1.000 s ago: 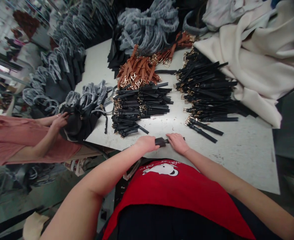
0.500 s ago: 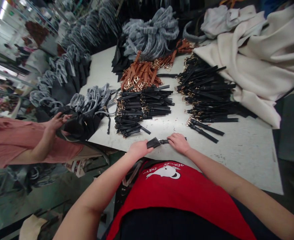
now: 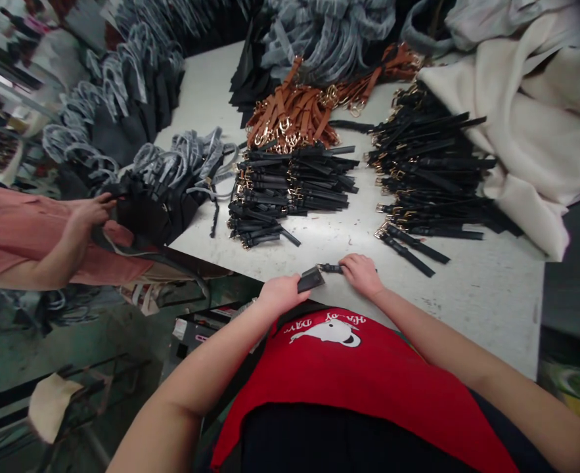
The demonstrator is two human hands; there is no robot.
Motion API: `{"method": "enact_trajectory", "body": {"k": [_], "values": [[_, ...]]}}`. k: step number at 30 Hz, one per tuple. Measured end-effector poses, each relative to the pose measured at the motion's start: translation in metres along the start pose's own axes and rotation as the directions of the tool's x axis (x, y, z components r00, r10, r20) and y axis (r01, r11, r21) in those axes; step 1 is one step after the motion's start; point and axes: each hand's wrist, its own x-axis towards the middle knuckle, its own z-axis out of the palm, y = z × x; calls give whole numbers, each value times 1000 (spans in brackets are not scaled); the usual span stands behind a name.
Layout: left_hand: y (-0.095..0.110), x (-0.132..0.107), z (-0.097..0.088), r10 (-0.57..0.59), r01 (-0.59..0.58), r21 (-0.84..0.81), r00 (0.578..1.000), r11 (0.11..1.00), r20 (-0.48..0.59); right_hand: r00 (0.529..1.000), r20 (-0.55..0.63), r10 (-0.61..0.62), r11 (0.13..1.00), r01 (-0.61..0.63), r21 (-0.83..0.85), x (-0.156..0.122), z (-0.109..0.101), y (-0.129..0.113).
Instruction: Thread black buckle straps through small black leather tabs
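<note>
A short black leather strap lies across the table's near edge, with its wide flat end [image 3: 311, 280] at my left hand [image 3: 282, 293] and a narrow part with a small metal fitting [image 3: 330, 268] running to my right hand [image 3: 361, 274]. My left hand grips the wide end between its fingers. My right hand presses on the narrow end, and its fingers hide the tip. Further up the white work table [image 3: 487, 299], a loose pair of black straps [image 3: 410, 246] with gold buckles lies closest to my right hand.
Bundles of black straps [image 3: 290, 190] and tan straps [image 3: 292, 118] with gold hardware sit on the table, beside black bags with grey-wrapped handles [image 3: 161, 203] and cream fabric [image 3: 506, 138]. A co-worker in a pink top [image 3: 28, 243] handles a black bag [image 3: 144, 213] at left.
The strap's wide end has swung from pointing left to slanting down toward my left hand, and my hands sit a little closer together. The co-worker's hand has shifted on the black bag.
</note>
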Motion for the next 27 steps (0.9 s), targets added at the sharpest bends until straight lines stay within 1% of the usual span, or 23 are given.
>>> {"method": "enact_trajectory", "body": {"k": [2, 4, 6, 11, 15, 19, 21, 24, 27], "values": [[9, 11, -1, 19, -19, -12, 1000, 1000, -23, 1000, 21, 11, 999, -10, -32, 1, 1, 2], [17, 22, -4, 50, -50, -14, 998, 999, -46, 999, 42, -4, 999, 6, -44, 1, 0, 2], [22, 29, -7, 72, -73, -3, 996, 997, -53, 998, 54, -12, 999, 14, -41, 1, -2, 2], [24, 25, -15, 54, -52, 75, 998, 996, -19, 999, 45, -12, 1000, 13, -20, 1, -4, 0], [37, 30, -26, 79, -79, 116, 997, 990, -1, 1000, 26, -7, 1000, 7, -19, 2, -3, 1], [49, 39, -39, 73, -81, 162, 996, 983, 50, 999, 19, -31, 1000, 31, -3, 3, -5, 0], [52, 41, -43, 80, -89, 191, 995, 977, 57, 999, 11, -40, 999, 41, -6, 3, -6, 0], [57, 40, -46, 109, -119, 211, 992, 970, 61, 999, 2, -50, 999, 50, -20, 2, -7, -1], [55, 38, -45, 110, -122, 225, 992, 967, 66, 999, -10, -42, 999, 42, -22, 2, -8, -1]]}}
